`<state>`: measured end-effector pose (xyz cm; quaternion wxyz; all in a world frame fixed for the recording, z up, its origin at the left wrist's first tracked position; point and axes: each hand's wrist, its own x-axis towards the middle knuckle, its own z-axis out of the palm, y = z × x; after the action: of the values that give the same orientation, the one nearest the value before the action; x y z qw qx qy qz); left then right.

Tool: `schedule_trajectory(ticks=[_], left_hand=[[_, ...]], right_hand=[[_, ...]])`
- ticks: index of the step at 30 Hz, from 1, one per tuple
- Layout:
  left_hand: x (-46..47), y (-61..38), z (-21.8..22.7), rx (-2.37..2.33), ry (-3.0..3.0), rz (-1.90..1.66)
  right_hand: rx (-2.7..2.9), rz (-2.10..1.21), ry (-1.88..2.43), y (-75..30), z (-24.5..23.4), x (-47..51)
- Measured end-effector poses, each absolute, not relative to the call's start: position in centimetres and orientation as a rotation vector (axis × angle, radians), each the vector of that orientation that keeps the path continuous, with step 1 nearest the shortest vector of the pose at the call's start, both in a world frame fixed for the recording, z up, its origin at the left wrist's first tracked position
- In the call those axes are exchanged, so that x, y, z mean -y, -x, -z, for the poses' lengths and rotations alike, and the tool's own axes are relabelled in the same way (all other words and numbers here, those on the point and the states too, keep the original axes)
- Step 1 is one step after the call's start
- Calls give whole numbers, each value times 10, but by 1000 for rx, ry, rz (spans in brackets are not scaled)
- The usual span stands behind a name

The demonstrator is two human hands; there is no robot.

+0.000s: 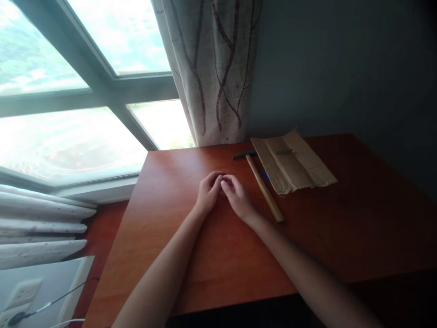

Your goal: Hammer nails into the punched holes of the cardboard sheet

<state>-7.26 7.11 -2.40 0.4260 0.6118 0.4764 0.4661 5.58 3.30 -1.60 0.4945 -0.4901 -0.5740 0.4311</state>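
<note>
My left hand [209, 190] and my right hand [236, 193] meet above the middle of the wooden table [218, 259]. Their fingers are curled and the fingertips press together. Whatever lies between them, if anything, is hidden or too small to make out. Just right of my right hand lies a hammer [264, 189] with a wooden handle and a dark metal head pointing to the back. Beside it rests a creased piece of cardboard [300, 171], bearing a small dark, ridged patch [282, 150] whose kind I cannot tell.
A bit of something blue [266, 176] shows between the hammer handle and the cardboard. Behind the table hang a patterned curtain [221, 68] and a dark wall [324, 68]. A bright window [68, 146] stands at left, above a wall socket [25, 294] with a plugged-in cable.
</note>
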Motion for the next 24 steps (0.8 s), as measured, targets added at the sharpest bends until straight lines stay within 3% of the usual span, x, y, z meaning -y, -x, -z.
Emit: schedule_trajectory(ticks=[9,24], left_hand=[[-69,75,21,-1085,-1656,-991],[-71,75,17,-1012,-1728,-954]], right_hand=[[1435,-1133,1147,-52,38,-60],[1444,-1166,1128,-53,35,-61]])
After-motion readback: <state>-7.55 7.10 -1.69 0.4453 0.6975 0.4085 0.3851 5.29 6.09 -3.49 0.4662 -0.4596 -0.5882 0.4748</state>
